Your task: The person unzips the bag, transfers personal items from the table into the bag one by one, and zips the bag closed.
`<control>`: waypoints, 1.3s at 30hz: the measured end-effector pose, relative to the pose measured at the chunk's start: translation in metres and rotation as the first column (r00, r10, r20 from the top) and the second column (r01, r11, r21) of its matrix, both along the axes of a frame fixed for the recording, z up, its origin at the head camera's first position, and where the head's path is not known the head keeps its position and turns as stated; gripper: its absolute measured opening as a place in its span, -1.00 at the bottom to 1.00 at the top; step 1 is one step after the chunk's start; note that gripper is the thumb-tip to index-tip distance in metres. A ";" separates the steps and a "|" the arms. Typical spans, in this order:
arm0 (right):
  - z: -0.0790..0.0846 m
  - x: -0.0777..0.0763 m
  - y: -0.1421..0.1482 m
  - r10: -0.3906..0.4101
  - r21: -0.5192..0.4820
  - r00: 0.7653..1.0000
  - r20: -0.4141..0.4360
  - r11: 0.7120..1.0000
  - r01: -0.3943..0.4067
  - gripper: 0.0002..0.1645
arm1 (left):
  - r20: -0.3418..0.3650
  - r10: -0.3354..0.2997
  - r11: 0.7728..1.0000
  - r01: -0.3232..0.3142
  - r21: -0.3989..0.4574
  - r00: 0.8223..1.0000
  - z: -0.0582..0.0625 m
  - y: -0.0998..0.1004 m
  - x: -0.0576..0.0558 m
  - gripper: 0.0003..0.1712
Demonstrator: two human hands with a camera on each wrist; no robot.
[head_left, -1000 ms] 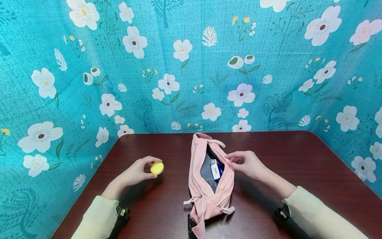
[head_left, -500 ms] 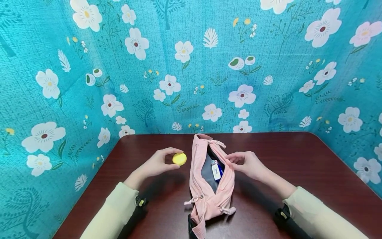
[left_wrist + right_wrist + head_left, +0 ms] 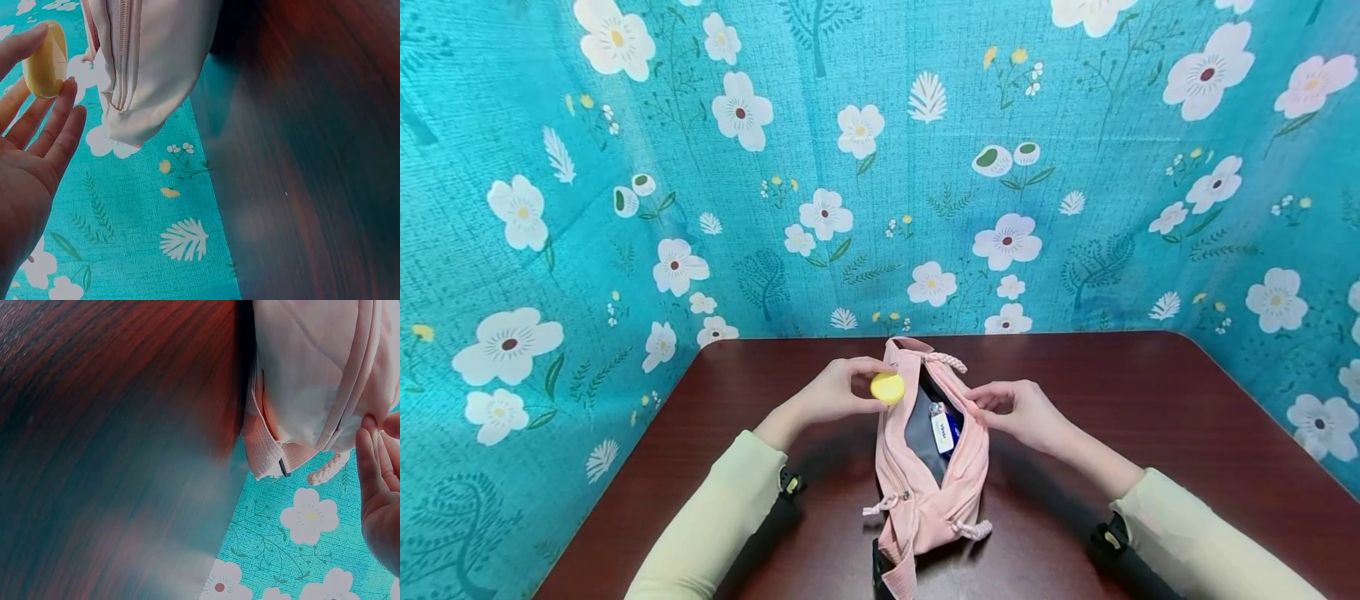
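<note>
A pink waist bag (image 3: 897, 454) stands on the dark wooden table, its main zip spread apart to show a grey lining. Inside lie a small white box with dark lettering (image 3: 942, 433) and a blue item (image 3: 955, 429) beside it. My left hand (image 3: 835, 393) pinches a round yellow case (image 3: 887, 388) between thumb and fingers, above the bag's left edge. In the left wrist view the yellow case (image 3: 45, 61) is seen side-on, smooth and glossy. My right hand (image 3: 1018, 410) pinches the right edge of the bag's mouth; the right wrist view shows those fingertips (image 3: 370, 425) on the fabric.
The dark table (image 3: 1112, 392) reaches back to a turquoise flowered cloth (image 3: 850, 208) hanging behind and at the sides. Braided zip pulls (image 3: 973, 528) dangle from the bag, and its strap end (image 3: 898, 575) lies toward the front edge.
My left hand has carried the yellow case rightward and slightly away from me, from beside the bag to over its left edge. The right hand keeps its grip on the bag's mouth.
</note>
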State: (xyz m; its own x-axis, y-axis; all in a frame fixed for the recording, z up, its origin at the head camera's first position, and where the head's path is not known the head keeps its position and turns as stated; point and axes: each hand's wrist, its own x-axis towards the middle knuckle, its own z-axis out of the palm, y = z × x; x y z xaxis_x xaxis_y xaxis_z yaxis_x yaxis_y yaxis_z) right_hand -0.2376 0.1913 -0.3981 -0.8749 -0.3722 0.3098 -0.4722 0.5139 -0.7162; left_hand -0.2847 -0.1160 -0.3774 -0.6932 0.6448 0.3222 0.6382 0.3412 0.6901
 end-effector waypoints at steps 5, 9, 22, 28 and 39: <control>0.014 0.010 -0.006 0.005 -0.009 1.000 0.019 1.000 -0.004 -0.70 | 0.024 -0.022 1.000 0.022 -0.014 0.999 0.001 0.006 -0.005 -0.39; 0.020 0.015 -0.009 0.010 -0.024 1.000 0.024 1.000 -0.010 -0.70 | 0.021 -0.022 0.999 0.022 -0.033 1.000 -0.001 0.013 -0.010 -0.40; 0.003 0.002 -0.001 0.007 -0.028 0.999 0.032 1.000 -0.006 -0.67 | -0.025 -0.037 0.996 0.034 -0.087 0.999 -0.012 0.036 -0.016 -0.50; 0.002 0.002 -0.001 0.017 -0.034 0.999 0.044 0.999 -0.016 -0.68 | -0.020 -0.037 0.994 0.035 -0.100 0.999 -0.017 0.045 -0.020 -0.52; 0.003 0.003 0.001 0.027 -0.037 0.999 0.034 0.999 -0.026 -0.69 | 0.020 -0.005 0.991 0.007 -0.136 1.000 -0.018 0.056 -0.021 -0.48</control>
